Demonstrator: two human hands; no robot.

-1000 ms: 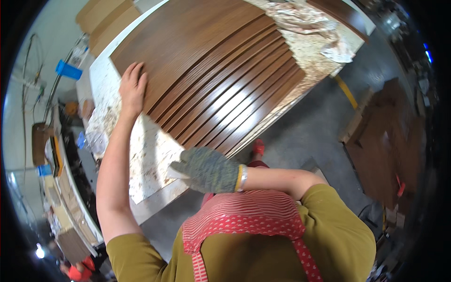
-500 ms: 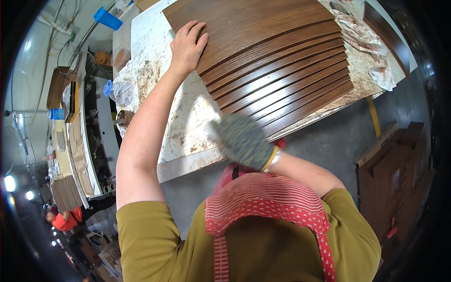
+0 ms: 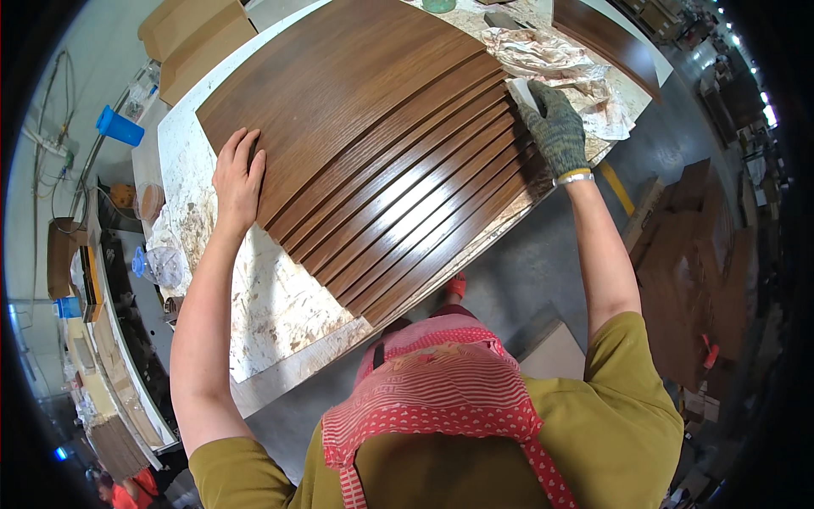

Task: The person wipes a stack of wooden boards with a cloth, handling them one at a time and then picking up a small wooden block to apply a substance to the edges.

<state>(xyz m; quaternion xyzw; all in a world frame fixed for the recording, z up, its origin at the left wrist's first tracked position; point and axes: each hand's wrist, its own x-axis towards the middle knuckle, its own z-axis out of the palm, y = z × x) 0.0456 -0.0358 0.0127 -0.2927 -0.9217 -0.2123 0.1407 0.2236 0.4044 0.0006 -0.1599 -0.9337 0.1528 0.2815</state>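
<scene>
Several dark brown wood-grain panels [image 3: 339, 93] lie overlapped like steps on a stained white worktable [image 3: 263, 331]. My bare left hand [image 3: 236, 182] rests at the left edge of the uppermost panel, fingers stretched along its surface. At the opposite end, my right hand [image 3: 557, 134] wears a grey-green knit glove. Its fingers are closed on a small white pad [image 3: 523, 95], which sits against the right ends of the stepped panels. The glove hides part of the pad, so I cannot tell its exact kind.
Crumpled stained cloth [image 3: 564, 64] lies beyond my right hand, near another brown board [image 3: 606, 42]. To the left are a blue cup [image 3: 119, 126], a clear plastic bottle [image 3: 161, 265] and an open cardboard box [image 3: 195, 47]. More brown panels [image 3: 687, 271] stand on the floor at right.
My right hand has swept from the near left corner of the panels to their right ends with the white pad. My left hand stays on the left edge; the view has shifted.
</scene>
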